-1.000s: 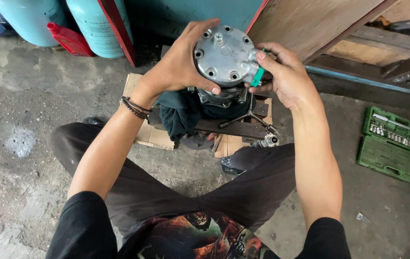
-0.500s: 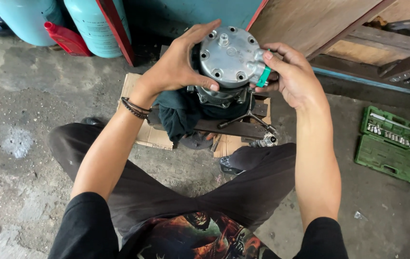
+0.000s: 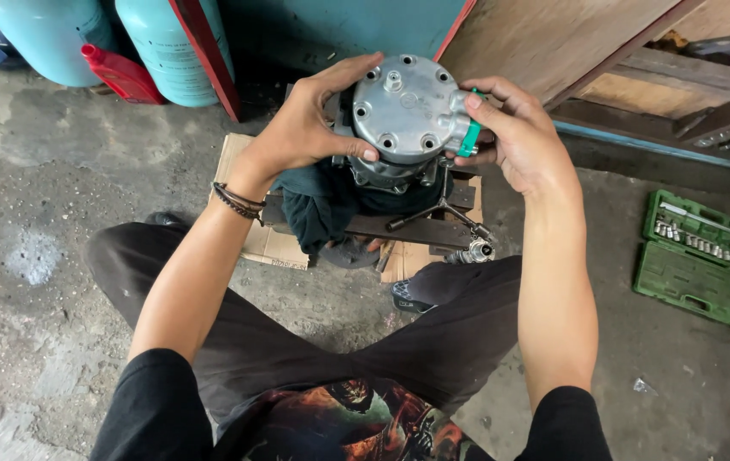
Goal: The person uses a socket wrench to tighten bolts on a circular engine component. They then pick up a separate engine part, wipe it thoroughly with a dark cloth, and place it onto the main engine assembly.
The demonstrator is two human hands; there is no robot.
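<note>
The grip of the left hand (image 3: pixel 305 128) is closed on the left side of a round grey metal compressor (image 3: pixel 403 107), fingers curled over its top edge and the thumb pressed along the lower rim of its bolted end plate. The right hand (image 3: pixel 514 141) clasps the opposite side, its fingertips wrapped around a small green cap (image 3: pixel 470 137) that sticks out from the housing. The compressor is held up between both hands, end plate facing the camera, above a dark cloth (image 3: pixel 318 209) and a metal bar (image 3: pixel 408 229) lying on a flat piece of cardboard (image 3: pixel 250 239) on the concrete floor (image 3: pixel 32 256). A cross-shaped wrench (image 3: pixel 442 209) rests just under the compressor. An open green socket set case (image 3: pixel 698 260) lies well apart to the right, and teal gas cylinders (image 3: pixel 160 47) stand at the upper left.
</note>
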